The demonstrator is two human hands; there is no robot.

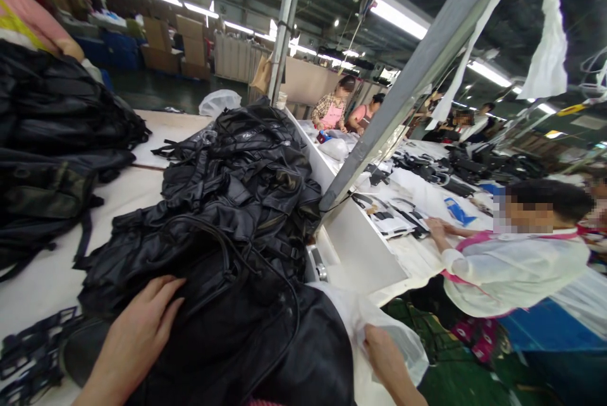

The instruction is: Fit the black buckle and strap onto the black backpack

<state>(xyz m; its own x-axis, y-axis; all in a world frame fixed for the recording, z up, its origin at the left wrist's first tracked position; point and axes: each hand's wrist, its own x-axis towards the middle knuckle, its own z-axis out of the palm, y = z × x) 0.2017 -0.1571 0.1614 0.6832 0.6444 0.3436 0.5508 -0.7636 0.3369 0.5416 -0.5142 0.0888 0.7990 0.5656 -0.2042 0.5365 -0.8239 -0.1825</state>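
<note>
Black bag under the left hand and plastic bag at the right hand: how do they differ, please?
The black bag looks dark and opaque; the plastic bag is whitish and see-through. The black bag fills more of the view than the plastic bag. The left hand lies on the black bag; the right hand touches the plastic bag. Both look soft.

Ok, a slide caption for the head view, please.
Left hand on a black bag, right hand with its grip on translucent plastic, beside piled black bags on a white worktable.
</note>
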